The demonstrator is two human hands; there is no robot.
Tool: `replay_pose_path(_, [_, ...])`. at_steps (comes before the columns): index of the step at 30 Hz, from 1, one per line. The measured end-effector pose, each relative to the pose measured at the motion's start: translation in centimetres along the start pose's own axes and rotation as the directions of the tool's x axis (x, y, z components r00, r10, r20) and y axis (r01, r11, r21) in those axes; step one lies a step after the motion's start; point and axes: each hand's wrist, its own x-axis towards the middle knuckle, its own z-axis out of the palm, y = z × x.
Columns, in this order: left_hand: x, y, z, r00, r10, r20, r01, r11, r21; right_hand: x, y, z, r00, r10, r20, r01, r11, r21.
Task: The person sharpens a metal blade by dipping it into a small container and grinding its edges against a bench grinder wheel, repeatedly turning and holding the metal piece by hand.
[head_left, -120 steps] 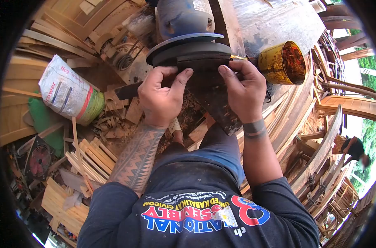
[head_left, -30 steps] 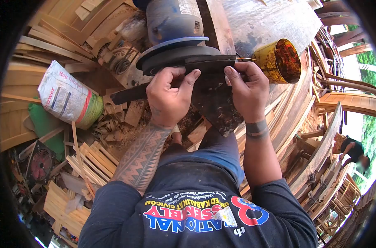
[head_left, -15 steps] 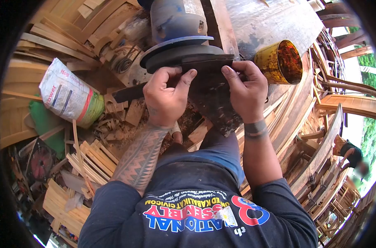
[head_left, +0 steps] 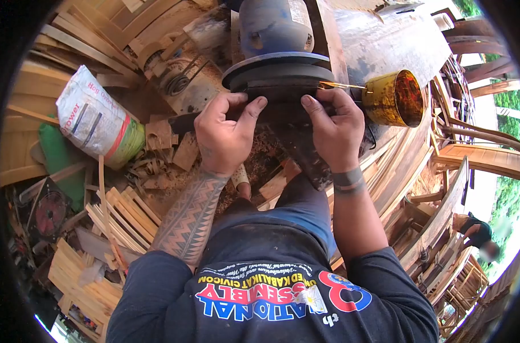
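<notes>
My left hand (head_left: 226, 134) and my right hand (head_left: 335, 128) pinch the two ends of a flat dark metal blade (head_left: 283, 90) between thumbs and curled forefingers. The blade's far edge lies against the dark grinding wheel (head_left: 277, 73). Orange sparks (head_left: 346, 86) fly off from the right end of the contact. Behind the wheel is the dusty blue grinder motor (head_left: 276, 28). A yellow tin can (head_left: 380, 106) lies on its side just right of my right hand, its mouth facing right. A dark, dirty panel (head_left: 300, 146) hangs below the blade.
A white sack (head_left: 94, 114) stands at left among wood scraps. Stacked wooden strips (head_left: 126, 220) lie at lower left, near a fan (head_left: 47, 214). Long boards (head_left: 380, 171) run along the right. Another person (head_left: 477, 231) bends over at far right.
Sparks now stream from the wheel toward the can; none showed before. The grinder and can sit further right in view. Both hands still grip the blade, which is now tilted less.
</notes>
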Motion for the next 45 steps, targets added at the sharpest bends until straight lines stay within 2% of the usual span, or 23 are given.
replay_pose_path(6, [0.1,-0.8,-0.9,0.998,0.066,-0.014,-0.066,0.997,0.051,-0.3,-0.7,0.7,1.000,-0.019,0.013,0.020,0.998,-0.067])
replay_pose_path(9, [-0.1,-1.5,-1.1,0.999,0.044,-0.019,-0.042,0.997,0.070,-0.1,-0.6,1.3,0.997,-0.079,0.017,0.080,0.995,-0.066])
replay_pose_path(12, [-0.3,-1.4,-1.3,1.000,-0.003,-0.029,0.001,0.998,-0.067,-0.7,-1.5,1.5,0.998,-0.059,0.016,0.060,0.994,-0.095])
replay_pose_path(15, [-0.7,-2.1,-2.0,0.997,-0.067,-0.024,0.066,0.998,-0.018,-1.0,-1.0,2.3,0.998,-0.063,0.015,0.064,0.997,-0.049])
replay_pose_path(16, [-0.9,-1.9,-2.0,0.998,0.020,-0.065,-0.021,1.000,-0.018,-1.3,-1.7,2.2,0.999,-0.033,0.022,0.033,0.999,-0.035])
replay_pose_path(19, [-1.6,-0.4,-3.7,0.967,0.254,-0.015,-0.252,0.964,0.079,-2.9,-1.1,2.3,0.999,-0.043,-0.027,0.046,0.994,0.104])
replay_pose_path(20, [-1.9,0.1,-4.3,0.917,0.399,0.007,-0.397,0.910,0.116,-4.0,-0.9,1.6,0.998,0.030,0.048,-0.036,0.989,0.143])
replay_pose_path(21, [-2.5,0.7,-5.5,0.887,0.451,0.105,-0.462,0.869,0.176,-5.0,-1.0,1.3,0.991,0.101,0.086,-0.125,0.923,0.365])
replay_pose_path(22, [-3.2,1.5,-6.0,0.838,0.528,0.141,-0.545,0.826,0.145,-6.0,-1.2,1.0,0.978,0.159,0.138,-0.210,0.800,0.562])
replay_pose_path(24, [-4.4,3.0,-6.5,0.735,0.640,0.223,-0.661,0.750,0.027,-8.1,0.0,0.8,0.929,0.208,0.305,-0.368,0.443,0.818])
replay_pose_path(25, [-5.0,3.6,-6.6,0.685,0.679,0.264,-0.692,0.720,-0.056,-8.9,-0.9,0.6,0.895,0.249,0.371,-0.429,0.242,0.871])
replay_pose_path(27, [-5.6,4.4,-7.1,0.601,0.729,0.329,-0.718,0.673,-0.178,-10.8,-0.8,1.2,0.864,0.265,0.428,-0.455,0.051,0.889])
replay_pose_path(29, [-6.0,4.8,-7.6,0.539,0.749,0.387,-0.719,0.648,-0.251,-11.8,-1.1,1.1,0.827,0.129,0.548,-0.543,-0.074,0.837])
replay_pose_path(31, [-6.2,5.2,-8.3,0.487,0.774,0.406,-0.695,0.624,-0.356,-12.1,-1.8,0.8,0.775,0.030,0.631,-0.623,-0.128,0.771])
replay_pose_path(32, [-6.2,5.6,-8.6,0.472,0.782,0.406,-0.695,0.614,-0.375,-12.2,-2.1,0.7,0.755,0.085,0.650,-0.641,-0.112,0.759])
replay_pose_path(34, [-6.3,6.2,-8.9,0.449,0.801,0.396,-0.700,0.591,-0.400,-12.0,-2.9,0.1,0.707,0.074,0.703,-0.691,-0.139,0.709])
replay_pose_path(40, [-6.2,7.3,-9.6,0.528,0.757,0.385,-0.698,0.645,-0.311,-11.8,-4.9,-1.1,0.641,0.063,0.765,-0.751,-0.155,0.642])
replay_pose_path(43, [-5.6,7.5,-9.9,0.547,0.725,0.419,-0.686,0.675,-0.273,-12.1,-6.1,-0.8,0.664,0.254,0.703,-0.710,-0.082,0.700])
replay_pose_path(45, [-5.0,7.7,-9.9,0.551,0.715,0.430,-0.687,0.681,-0.252,-12.0,-7.0,-1.1,0.683,0.269,0.679,-0.698,-0.031,0.715])
